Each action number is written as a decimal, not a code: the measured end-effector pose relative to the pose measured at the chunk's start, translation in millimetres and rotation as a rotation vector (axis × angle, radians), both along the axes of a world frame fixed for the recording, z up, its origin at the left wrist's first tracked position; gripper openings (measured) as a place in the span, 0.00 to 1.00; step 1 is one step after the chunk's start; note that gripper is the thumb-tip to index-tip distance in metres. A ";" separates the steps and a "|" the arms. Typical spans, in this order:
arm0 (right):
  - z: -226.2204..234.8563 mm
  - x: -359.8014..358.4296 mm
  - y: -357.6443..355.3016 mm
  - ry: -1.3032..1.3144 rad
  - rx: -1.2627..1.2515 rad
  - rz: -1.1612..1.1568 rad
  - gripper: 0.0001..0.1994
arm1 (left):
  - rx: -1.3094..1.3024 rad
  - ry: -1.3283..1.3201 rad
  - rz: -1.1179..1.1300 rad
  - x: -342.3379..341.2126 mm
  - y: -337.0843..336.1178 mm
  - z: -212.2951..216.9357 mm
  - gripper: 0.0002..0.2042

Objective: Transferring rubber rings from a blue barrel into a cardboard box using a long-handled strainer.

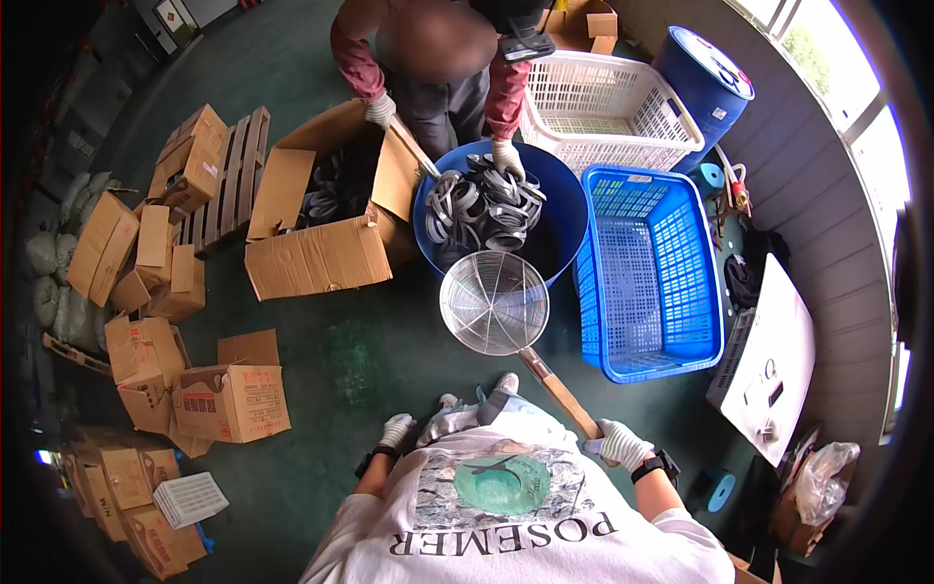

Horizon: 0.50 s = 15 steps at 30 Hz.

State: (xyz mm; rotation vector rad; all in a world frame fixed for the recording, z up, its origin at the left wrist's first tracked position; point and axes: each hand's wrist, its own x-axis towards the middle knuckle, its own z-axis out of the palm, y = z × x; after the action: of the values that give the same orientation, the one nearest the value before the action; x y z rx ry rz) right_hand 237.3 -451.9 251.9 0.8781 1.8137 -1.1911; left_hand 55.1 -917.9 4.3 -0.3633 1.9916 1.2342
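My right hand (621,445), in a white glove, grips the wooden handle (562,394) of a round wire strainer (493,302). The strainer's basket hangs empty over the near rim of a blue tub (574,209). The tub holds several grey and black rings (484,209). My left hand (396,429), also gloved, rests low by my body with nothing in it. Across the tub a person in a red-sleeved top has one gloved hand (507,159) on the rings and the other (380,109) at an open cardboard box (316,255) that holds more dark rings.
A blue plastic crate (650,277) stands right of the tub, a white basket (603,109) and a blue drum (705,83) behind it. Several cardboard boxes (232,399) and a wooden pallet (233,175) lie at the left on the green floor. A white panel (773,360) lies at the right.
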 end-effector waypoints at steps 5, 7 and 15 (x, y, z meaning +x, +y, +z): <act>-7.0 3.3 1.6 0.010 0.033 0.035 0.19 | 0.117 -0.058 0.187 2.3 -4.6 -22.7 0.12; -11.2 4.0 3.6 0.011 0.036 0.040 0.19 | 0.151 -0.074 0.216 2.1 -6.9 -32.9 0.12; -8.6 2.5 3.8 0.001 0.025 0.025 0.20 | 0.047 0.053 0.003 -3.1 -4.2 -28.3 0.12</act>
State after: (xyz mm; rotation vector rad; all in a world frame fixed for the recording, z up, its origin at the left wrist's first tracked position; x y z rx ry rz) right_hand 239.8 -448.1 243.2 0.8660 1.8387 -1.1556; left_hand 52.0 -922.0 -24.0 -0.3133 2.0040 1.3024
